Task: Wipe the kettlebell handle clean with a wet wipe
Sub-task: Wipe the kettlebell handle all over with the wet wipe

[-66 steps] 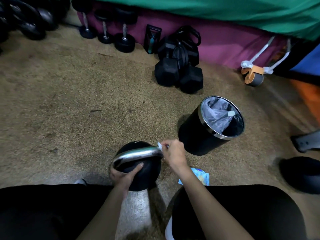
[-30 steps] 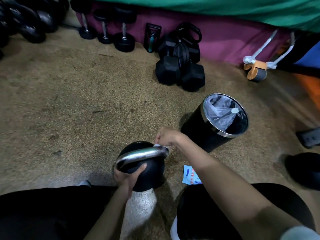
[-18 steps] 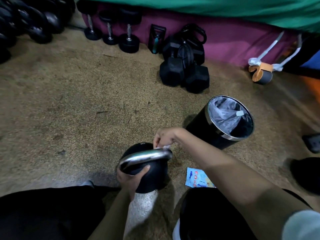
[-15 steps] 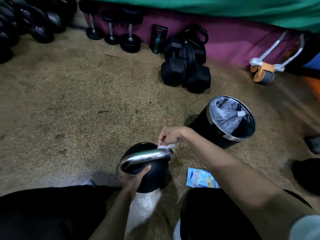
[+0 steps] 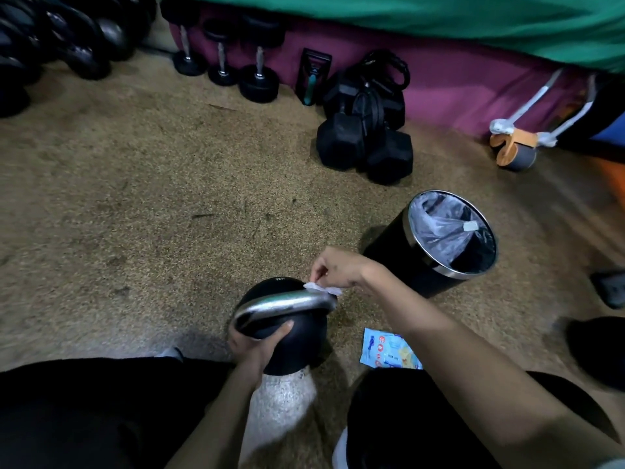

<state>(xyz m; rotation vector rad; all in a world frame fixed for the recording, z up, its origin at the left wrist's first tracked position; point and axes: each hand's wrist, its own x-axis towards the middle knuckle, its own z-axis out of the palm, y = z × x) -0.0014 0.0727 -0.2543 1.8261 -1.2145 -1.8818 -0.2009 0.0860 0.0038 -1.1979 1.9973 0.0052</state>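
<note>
A black kettlebell [image 5: 297, 340] with a shiny steel handle [image 5: 280, 304] stands on the speckled floor in front of my knees. My left hand [image 5: 253, 343] grips the near side of its black body, thumb on top, under the handle's left end. My right hand [image 5: 334, 267] pinches a white wet wipe [image 5: 323, 290] that lies over the handle's right end, on its far side. The hand hides part of the wipe.
A black bin [image 5: 436, 245] with a clear liner stands just right of the kettlebell. A blue wipes packet [image 5: 389, 350] lies by my right knee. Hex dumbbells [image 5: 365, 143] and several other weights [image 5: 236, 59] line the purple wall. An ab roller [image 5: 514, 150] sits far right.
My right hand has moved from the near side of the handle's right end over to its far side, taking the wipe with it. My left hand stays on the kettlebell.
</note>
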